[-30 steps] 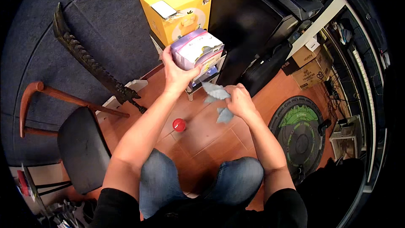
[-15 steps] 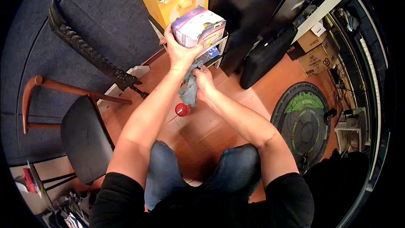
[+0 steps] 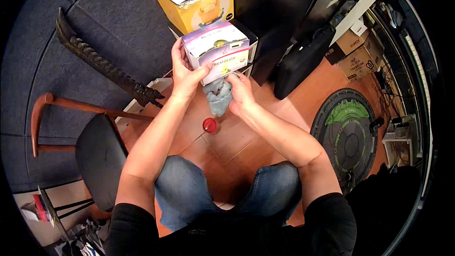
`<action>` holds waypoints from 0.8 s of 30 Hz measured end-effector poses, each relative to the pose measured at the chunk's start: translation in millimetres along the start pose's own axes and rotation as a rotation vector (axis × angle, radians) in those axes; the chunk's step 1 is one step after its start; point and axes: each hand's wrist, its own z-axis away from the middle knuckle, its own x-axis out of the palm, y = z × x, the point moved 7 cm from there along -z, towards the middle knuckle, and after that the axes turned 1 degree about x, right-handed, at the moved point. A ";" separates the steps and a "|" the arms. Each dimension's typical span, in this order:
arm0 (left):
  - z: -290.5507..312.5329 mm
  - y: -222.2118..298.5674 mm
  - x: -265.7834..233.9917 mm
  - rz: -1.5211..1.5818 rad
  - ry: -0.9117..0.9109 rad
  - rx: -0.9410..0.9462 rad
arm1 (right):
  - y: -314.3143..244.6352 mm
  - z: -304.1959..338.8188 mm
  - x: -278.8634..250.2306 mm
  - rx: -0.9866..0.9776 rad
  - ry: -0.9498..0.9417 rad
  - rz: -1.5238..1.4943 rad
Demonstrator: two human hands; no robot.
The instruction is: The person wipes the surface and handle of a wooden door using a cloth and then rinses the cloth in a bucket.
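Observation:
My left hand (image 3: pixel 186 75) is closed around the left side and lower front corner of a white and purple cardboard box (image 3: pixel 219 42), its thumb lying across the front face. The box is held up and tilted, its printed front turned towards me. My right hand (image 3: pixel 241 94) is just below the box's lower edge, fingers pinched on a crumpled grey-blue cloth (image 3: pixel 219 96). The cloth hangs down under the box, and its upper part seems to touch the bottom edge. Below it, a small round red container (image 3: pixel 210 125) sits on the tiled floor.
A large yellow box (image 3: pixel 199 4) with a phone-like white slab on top stands behind. At left are a dark carved sword-shaped object (image 3: pixel 102 61) and a wooden-armed chair (image 3: pixel 97 156). A black case (image 3: pixel 303 61), cardboard boxes (image 3: pixel 358 57) and a round mat (image 3: pixel 348 137) lie to the right.
The white and purple box has come closer and turned, so its front now faces me. My left thumb has shifted onto its front. My right hand, still holding the cloth, is right under its edge.

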 end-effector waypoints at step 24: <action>-44.5 -33.0 27.1 -0.499 0.029 0.097 | -87.9 -47.2 -100.5 -0.500 0.356 0.524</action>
